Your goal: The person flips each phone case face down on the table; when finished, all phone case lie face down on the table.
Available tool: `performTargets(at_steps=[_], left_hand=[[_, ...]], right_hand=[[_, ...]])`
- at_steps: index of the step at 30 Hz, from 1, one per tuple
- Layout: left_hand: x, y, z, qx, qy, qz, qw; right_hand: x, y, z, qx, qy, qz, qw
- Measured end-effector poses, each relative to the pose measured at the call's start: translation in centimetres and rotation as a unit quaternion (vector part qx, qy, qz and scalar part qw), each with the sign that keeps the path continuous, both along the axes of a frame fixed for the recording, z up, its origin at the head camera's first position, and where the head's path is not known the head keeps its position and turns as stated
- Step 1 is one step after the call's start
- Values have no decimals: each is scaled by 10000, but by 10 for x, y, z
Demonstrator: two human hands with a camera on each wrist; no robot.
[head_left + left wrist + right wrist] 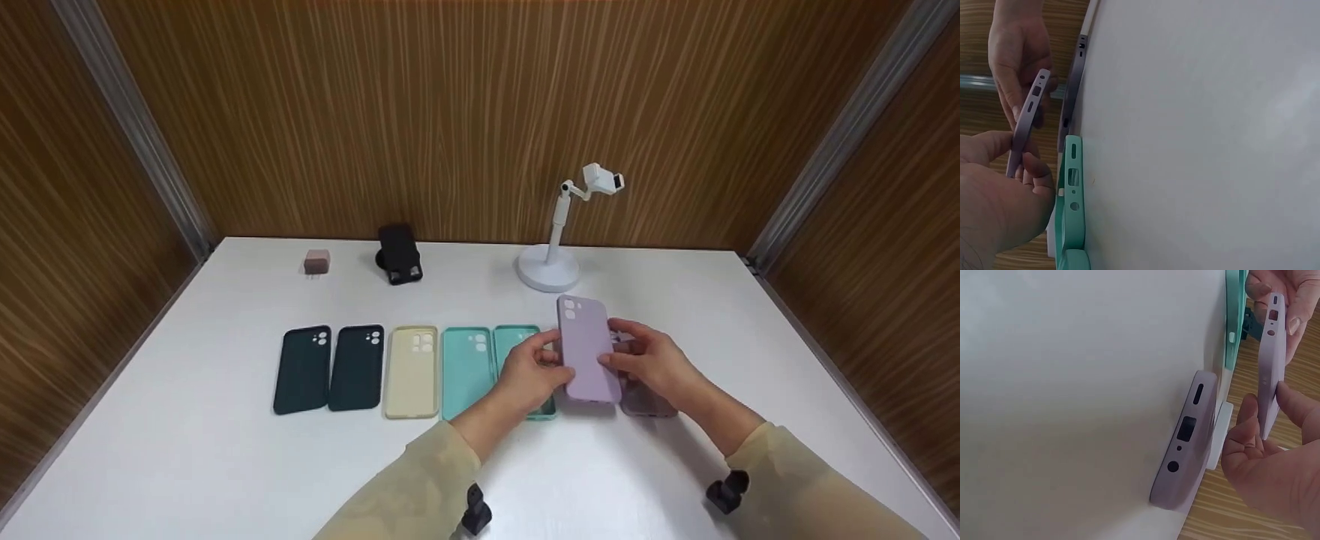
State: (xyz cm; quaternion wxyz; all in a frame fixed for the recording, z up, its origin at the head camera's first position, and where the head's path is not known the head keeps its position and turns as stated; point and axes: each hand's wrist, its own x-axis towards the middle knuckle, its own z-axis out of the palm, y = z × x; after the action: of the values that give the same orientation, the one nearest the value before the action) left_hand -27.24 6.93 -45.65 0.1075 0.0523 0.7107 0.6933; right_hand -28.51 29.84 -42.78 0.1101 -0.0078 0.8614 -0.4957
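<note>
Both hands hold a lavender phone case, raised off the table with its back and camera cutouts showing in the head view. My left hand pinches its left edge, thumb in front and fingers behind. On the opposite edge, my right hand grips it the same way. The case's bottom edge, with its port holes, shows in the right wrist view. Below my right hand lies a second purple phone case, partly covered by that hand. A teal phone case lies under my left hand, partly hidden.
Leftward runs a row of phone cases: another teal one, a cream one and two dark ones. Behind stand a white phone stand, a black case-like object and a pink charger plug. Wood-grain panels enclose the white table.
</note>
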Motion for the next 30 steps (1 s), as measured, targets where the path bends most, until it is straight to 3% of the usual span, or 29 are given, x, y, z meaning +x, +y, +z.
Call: performTargets(at_steps=[5,15,24,30], left_hand=[[2,4,1,-249,-180,98,9995],[3,6,-2,-703,-9,318,9970],[1,7,-6,-668,183,446,9966],[0,8,-7,-708,41,425,9966]], right_hand=[[0,4,0,134,-120,-19,9998],[-2,3,0,203,-47,-6,9998],[-2,2,-2,76,193,69,9998],[-1,1,-3,159,226,96,9996]])
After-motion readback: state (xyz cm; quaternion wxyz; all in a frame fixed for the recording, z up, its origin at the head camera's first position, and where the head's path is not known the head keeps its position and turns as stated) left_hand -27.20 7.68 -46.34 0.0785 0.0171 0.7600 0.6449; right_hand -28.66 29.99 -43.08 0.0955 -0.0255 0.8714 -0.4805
